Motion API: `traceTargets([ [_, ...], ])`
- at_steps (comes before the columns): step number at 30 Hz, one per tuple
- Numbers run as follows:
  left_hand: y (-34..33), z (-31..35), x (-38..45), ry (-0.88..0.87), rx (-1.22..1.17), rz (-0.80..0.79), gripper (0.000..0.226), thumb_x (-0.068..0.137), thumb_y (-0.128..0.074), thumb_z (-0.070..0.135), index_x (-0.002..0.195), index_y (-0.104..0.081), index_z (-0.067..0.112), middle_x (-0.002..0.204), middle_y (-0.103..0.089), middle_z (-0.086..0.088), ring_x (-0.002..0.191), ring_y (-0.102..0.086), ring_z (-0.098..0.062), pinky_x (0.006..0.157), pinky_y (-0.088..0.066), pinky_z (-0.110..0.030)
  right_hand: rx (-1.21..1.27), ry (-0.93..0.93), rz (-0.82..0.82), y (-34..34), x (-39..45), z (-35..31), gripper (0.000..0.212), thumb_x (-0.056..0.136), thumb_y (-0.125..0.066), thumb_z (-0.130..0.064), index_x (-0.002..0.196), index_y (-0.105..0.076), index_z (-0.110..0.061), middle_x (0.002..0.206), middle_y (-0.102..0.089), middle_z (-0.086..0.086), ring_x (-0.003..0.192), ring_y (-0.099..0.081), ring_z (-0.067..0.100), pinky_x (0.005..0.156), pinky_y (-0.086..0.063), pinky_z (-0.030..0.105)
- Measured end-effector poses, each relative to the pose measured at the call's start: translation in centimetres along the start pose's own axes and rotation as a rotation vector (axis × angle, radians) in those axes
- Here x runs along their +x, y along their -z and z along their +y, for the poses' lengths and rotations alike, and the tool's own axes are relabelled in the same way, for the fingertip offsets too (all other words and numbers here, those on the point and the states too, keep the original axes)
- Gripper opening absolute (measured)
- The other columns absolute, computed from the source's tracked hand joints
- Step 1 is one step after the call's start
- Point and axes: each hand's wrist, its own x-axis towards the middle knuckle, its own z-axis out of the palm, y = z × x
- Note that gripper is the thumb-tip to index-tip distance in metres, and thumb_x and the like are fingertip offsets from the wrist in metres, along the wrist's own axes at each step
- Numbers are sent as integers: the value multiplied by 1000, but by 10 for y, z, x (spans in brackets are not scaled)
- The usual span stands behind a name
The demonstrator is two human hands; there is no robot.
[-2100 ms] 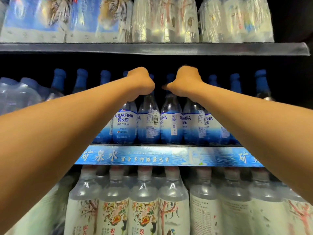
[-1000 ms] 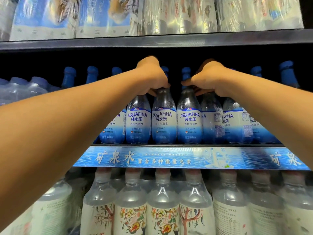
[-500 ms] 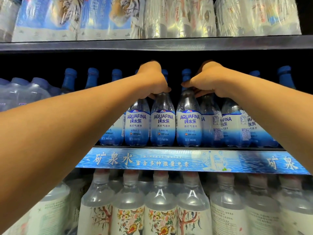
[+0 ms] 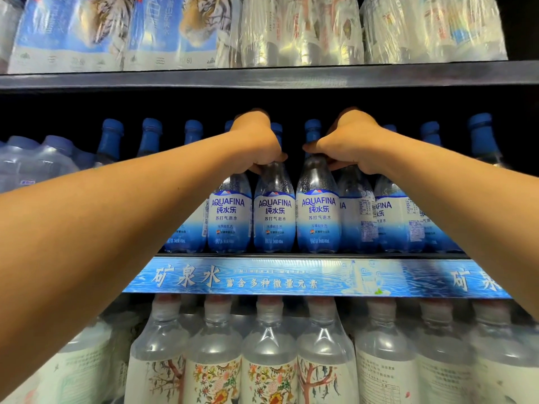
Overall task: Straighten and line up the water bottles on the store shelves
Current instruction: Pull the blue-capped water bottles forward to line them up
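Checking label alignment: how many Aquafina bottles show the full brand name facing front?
3: side by side mid-shelf, left, middle, right. Bottles further right are turned; those behind the arms may be hidden.

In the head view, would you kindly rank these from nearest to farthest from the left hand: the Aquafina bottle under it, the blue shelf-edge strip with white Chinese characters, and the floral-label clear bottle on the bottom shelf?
1. Aquafina bottle: the left hand grips its neck, middle shelf.
2. Blue shelf-edge strip: below the hand, under the Aquafina row.
3. Floral-label clear bottle: bottom shelf, lowest of all.
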Motion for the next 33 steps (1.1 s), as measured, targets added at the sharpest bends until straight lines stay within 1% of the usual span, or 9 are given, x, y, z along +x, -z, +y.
traceTargets([
  [5,-1,0,-1,-8,-14,4,41,83,-78,17,114,-57,-1,95,-67,-14,89,-70,-32,80,-60,-44,-20,12,19,2,-1,0,46,77,-85,-20,111,-64,4,95,-71,16,79,-73,30,73,-63,44],
  [9,0,2,-1,-7,-26,-4,42,84,-77,14,116,-55,-1,100,-67,-16,92,-70,-34,81,-59,-45,-11,13,14,3,-2,0,47,78,-85,-20,112,-63,3,86,-67,12,76,-73,28,72,-63,44],
  [15,2,1,-1,-4,-52,-1,40,85,-75,13,117,-57,-2,105,-68,-20,93,-70,-35,82,-59,-46,-33,27,42,1,0,4,50,76,-86,-24,110,-64,4,95,-71,17,82,-74,31,74,-63,45],
  [18,-1,-1,-1,-42,-16,35,31,84,-77,14,106,-60,1,94,-67,-16,87,-70,-32,78,-60,-45,-15,26,47,0,1,6,49,75,-87,-24,109,-65,3,100,-72,18,83,-74,31,74,-62,45],
  [21,-2,-1,-1,-68,30,60,26,82,-79,19,82,-55,8,75,-61,-7,75,-68,-27,74,-61,-43,8,17,38,3,1,8,46,75,-87,-25,106,-67,2,96,-73,16,79,-74,27,71,-63,41],
  [25,1,-1,-3,-90,129,114,27,79,-78,21,73,-56,8,76,-63,-11,64,-67,-25,57,-61,-37,-40,21,36,12,1,10,41,77,-85,-32,100,-70,-2,88,-75,11,76,-75,22,68,-63,37],
  [27,3,0,-6,-133,233,169,25,77,-74,21,70,-55,8,75,-61,-11,66,-67,-31,46,-53,-31,-44,22,50,21,1,11,42,77,-84,-34,100,-68,-3,88,-74,12,73,-75,21,66,-63,37],
  [29,4,4,-9,-195,357,251,28,75,-71,23,64,-47,11,68,-52,-8,69,-61,-35,48,-39,-28,-35,18,72,35,0,13,45,76,-85,-35,102,-67,-3,91,-73,12,73,-75,22,64,-63,38],
  [33,-2,23,-15,-282,402,334,31,71,-66,21,57,-41,12,59,-45,-7,53,-46,-27,52,-35,-31,-49,2,125,69,-3,23,45,73,-87,-33,101,-67,-5,91,-73,13,73,-74,22,58,-60,35],
])
